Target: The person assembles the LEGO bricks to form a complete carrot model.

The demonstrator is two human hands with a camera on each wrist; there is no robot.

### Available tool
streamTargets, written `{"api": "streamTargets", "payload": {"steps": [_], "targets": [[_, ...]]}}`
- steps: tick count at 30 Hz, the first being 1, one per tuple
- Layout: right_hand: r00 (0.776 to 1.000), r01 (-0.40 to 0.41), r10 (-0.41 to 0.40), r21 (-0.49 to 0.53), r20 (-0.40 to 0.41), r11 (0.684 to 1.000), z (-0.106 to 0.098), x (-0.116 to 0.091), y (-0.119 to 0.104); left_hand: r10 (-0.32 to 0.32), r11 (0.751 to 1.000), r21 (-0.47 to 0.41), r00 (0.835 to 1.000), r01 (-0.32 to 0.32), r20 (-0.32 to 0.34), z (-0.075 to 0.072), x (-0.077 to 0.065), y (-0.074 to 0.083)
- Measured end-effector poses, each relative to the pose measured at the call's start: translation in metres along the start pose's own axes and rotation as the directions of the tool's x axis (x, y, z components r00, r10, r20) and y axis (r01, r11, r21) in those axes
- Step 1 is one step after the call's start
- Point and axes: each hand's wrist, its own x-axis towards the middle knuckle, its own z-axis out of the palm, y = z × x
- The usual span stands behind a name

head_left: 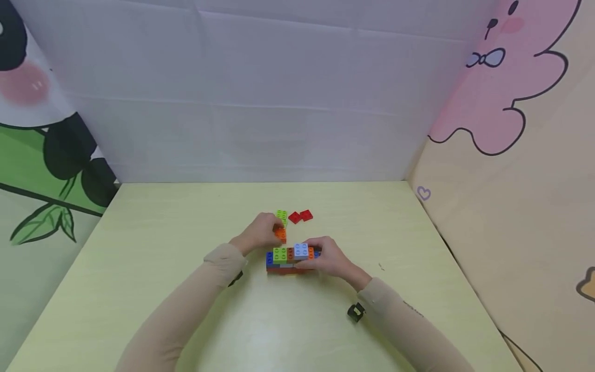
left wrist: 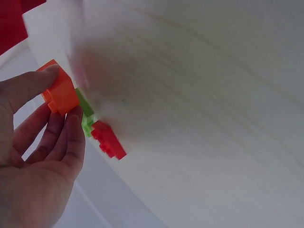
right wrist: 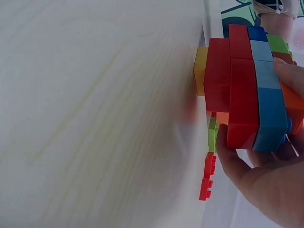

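Note:
Between the thumb and fingertips of my left hand [head_left: 260, 231] is an orange toy building brick [left wrist: 62, 92], studs to one side in the left wrist view. My right hand [head_left: 331, 258] grips the right end of a built block of bricks [head_left: 280, 254]. Red bricks form its lower layers and blue and light blue ones the layer above; green, brown, light blue and orange bricks top it. From the right wrist view, a yellow brick [right wrist: 201, 71] shows under the red bricks [right wrist: 243, 102]. In the head view the left hand is just behind the block's left part.
Beyond the left hand lies a light green brick [head_left: 281, 215], with two small red bricks [head_left: 300, 216] to its right. The pale wooden table [head_left: 186, 217] ends at a white cloth backdrop [head_left: 260, 103]. Printed panels flank both sides.

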Motion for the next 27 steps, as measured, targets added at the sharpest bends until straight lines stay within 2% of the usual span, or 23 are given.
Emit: {"api": "streamTargets", "payload": {"steps": [4, 12, 19, 27], "targets": [[1.0, -0.004, 0.004, -0.007, 0.002, 1.0, 0.001, 0.002, 0.005, 0.007, 1.0, -0.018, 1.0, -0.007, 0.008, -0.009, -0.009, 0.0], [1.0, 0.0, 0.0, -0.011, 0.005, 1.0, 0.0, 0.001, 0.005, 0.045, 0.996, -0.071, 0.998, -0.048, -0.044, -0.034, -0.029, 0.01], [1.0, -0.002, 0.002, -0.012, 0.003, 1.0, 0.0, 0.001, 0.006, 0.056, 0.992, -0.107, 0.996, -0.062, -0.063, -0.043, -0.044, 0.022], [1.0, 0.002, -0.002, 0.0, 0.001, 1.0, 0.001, 0.001, 0.006, 0.121, 0.984, -0.117, 0.989, -0.131, -0.09, -0.049, -0.062, 0.032]]}}
